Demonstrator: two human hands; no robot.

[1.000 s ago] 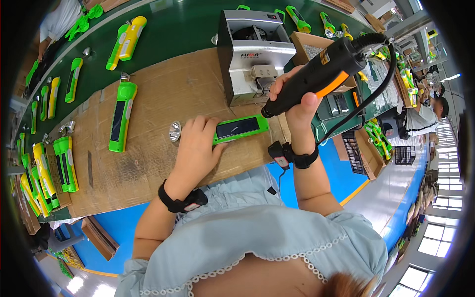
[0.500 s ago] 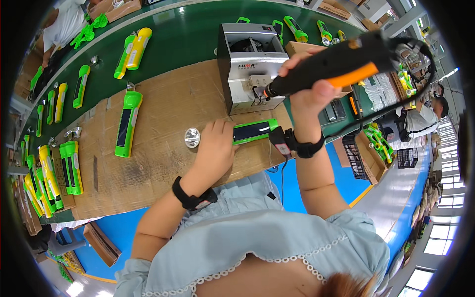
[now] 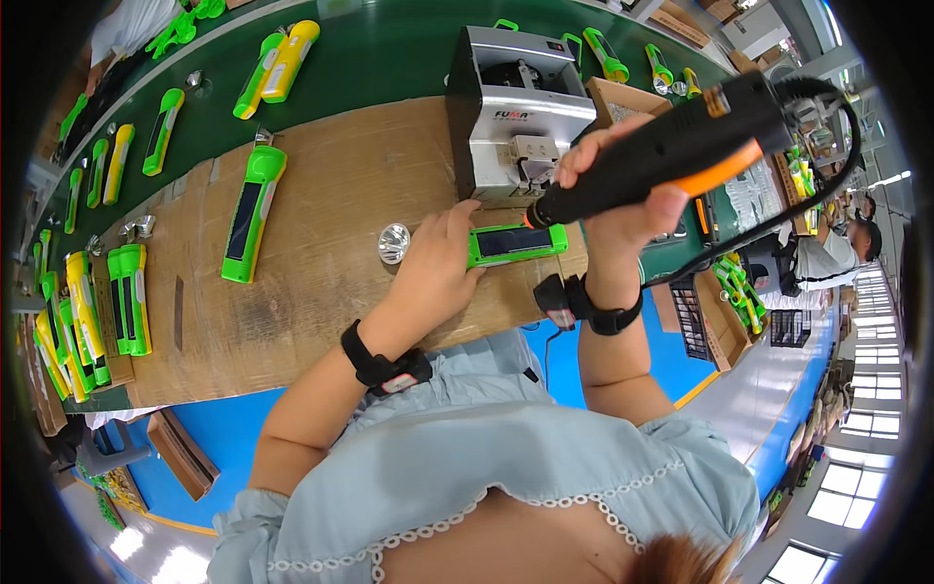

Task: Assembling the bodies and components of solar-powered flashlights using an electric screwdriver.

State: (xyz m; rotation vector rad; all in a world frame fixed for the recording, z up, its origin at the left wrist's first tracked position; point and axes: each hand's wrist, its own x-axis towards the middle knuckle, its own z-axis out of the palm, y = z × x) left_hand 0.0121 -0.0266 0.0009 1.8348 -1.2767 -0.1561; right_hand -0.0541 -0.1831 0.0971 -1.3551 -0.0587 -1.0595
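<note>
A single head-worn fisheye view looks steeply down from above the person's own chest, close to the table (image 3: pixel 311 292). It faces forward across the table toward the green belt (image 3: pixel 389 58) beyond, whose edges curve near the rim. Both forearms enter from below.
</note>
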